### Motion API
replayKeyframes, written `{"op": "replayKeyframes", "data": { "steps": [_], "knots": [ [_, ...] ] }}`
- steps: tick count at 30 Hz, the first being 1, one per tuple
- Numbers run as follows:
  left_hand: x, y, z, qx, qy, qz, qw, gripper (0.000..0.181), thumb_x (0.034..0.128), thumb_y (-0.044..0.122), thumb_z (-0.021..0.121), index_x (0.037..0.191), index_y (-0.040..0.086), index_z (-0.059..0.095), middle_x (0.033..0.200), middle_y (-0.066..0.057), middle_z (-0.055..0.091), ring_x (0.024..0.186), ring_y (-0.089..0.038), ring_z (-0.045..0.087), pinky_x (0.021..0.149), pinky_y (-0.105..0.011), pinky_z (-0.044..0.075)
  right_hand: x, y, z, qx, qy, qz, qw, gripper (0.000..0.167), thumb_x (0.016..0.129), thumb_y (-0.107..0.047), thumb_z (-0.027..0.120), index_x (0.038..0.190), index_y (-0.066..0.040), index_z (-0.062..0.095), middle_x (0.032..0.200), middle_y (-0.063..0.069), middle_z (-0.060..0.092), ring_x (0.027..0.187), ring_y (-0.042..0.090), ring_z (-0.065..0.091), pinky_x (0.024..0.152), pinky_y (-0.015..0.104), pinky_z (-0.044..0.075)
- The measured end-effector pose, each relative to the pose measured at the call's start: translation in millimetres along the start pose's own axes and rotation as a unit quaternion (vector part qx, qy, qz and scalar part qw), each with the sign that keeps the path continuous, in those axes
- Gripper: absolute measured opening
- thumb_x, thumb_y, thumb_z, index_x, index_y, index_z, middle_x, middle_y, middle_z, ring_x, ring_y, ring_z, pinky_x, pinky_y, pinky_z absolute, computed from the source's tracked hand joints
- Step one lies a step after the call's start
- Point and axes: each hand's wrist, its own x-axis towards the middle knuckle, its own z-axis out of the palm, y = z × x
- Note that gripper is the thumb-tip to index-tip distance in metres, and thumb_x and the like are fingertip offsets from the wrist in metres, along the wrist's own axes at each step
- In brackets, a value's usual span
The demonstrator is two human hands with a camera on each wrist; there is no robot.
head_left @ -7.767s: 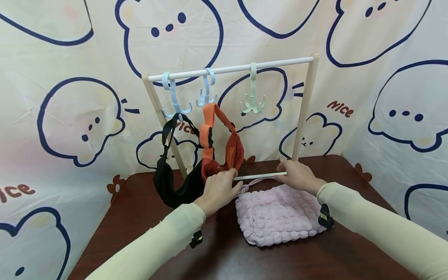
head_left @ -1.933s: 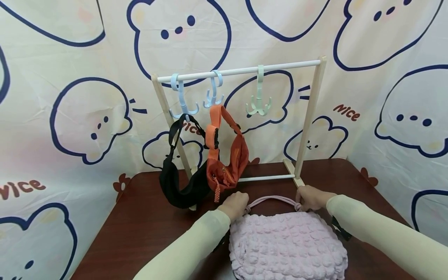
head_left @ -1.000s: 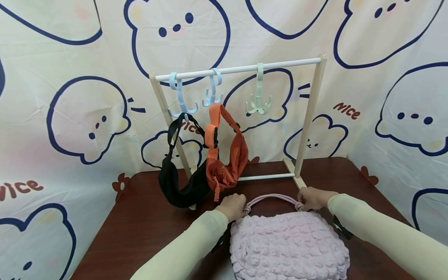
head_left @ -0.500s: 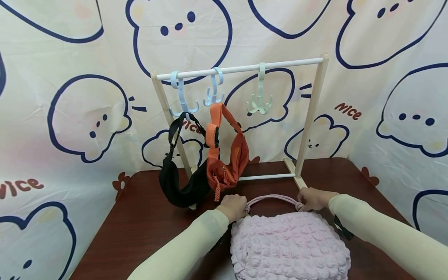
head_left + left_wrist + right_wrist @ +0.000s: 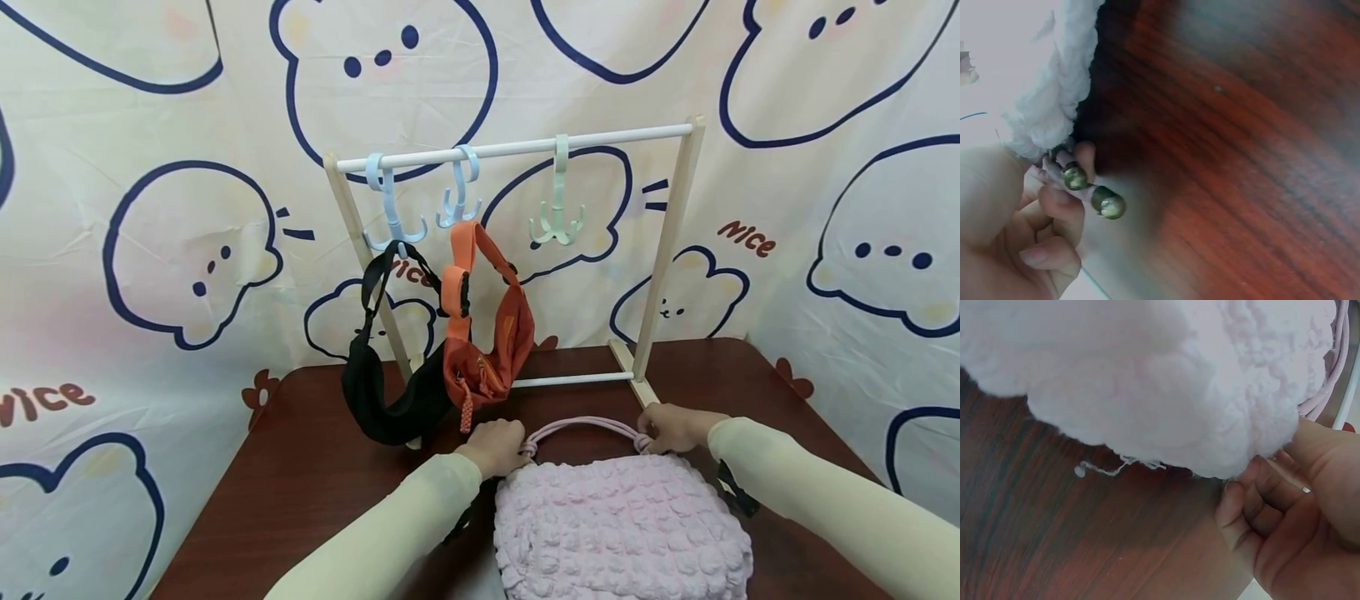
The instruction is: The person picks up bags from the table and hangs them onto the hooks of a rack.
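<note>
A pink puffy handbag (image 5: 622,529) lies on the table in front of the rack, its corded handle (image 5: 581,421) arching up at the far side. My left hand (image 5: 495,447) holds the handle's left end by the bag's corner. In the left wrist view, the fingers curl around pink cord ends with gold metal tips (image 5: 1109,205). At the other corner my right hand (image 5: 671,427) pinches the bag beside the knotted handle end. The right wrist view has its curled fingers (image 5: 1254,494) against the puffy fabric (image 5: 1147,394); the exact grip is partly hidden.
A wooden rack with a white top bar (image 5: 517,150) stands behind. From it hang two blue hooks (image 5: 392,208) and a green hook (image 5: 557,204). A black bag (image 5: 390,408) and an orange waist bag (image 5: 487,350) hang at the left. Patterned cloth surrounds the brown table (image 5: 300,483).
Earlier both hands were at the rack's lower bar; now they hold the pink handbag's handle ends, and the bag lies nearer. Over the last second only the left hand shifts slightly.
</note>
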Motion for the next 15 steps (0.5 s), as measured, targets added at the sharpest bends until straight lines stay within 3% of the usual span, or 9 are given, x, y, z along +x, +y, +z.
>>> {"op": "replayKeyframes", "data": {
  "steps": [6,15],
  "knots": [
    [-0.4,-4.2,2.8,-0.031,0.018,0.012,0.9993,0.042,0.0940,0.033,0.073,0.064,0.017,0.049,0.056,0.007,0.035,0.051,-0.007,0.038,0.051,-0.025,0.032,-0.8,-0.1,-0.5,-0.010,-0.002,-0.009,0.9999,0.015,0.088,-0.008,0.076,0.085,-0.007,0.060,0.079,-0.003,0.050,0.069,0.011,0.047,0.066,0.026,0.040],
    [-1.8,-4.4,2.2,-0.032,0.026,0.017,0.9990,0.042,0.0930,0.035,0.074,0.062,0.019,0.050,0.055,0.009,0.034,0.051,-0.006,0.038,0.051,-0.024,0.031,-0.4,7.1,3.9,-0.012,0.018,-0.028,0.9994,0.014,0.089,-0.009,0.075,0.084,-0.010,0.062,0.080,-0.004,0.051,0.074,0.011,0.049,0.069,0.027,0.040]
  ]
}}
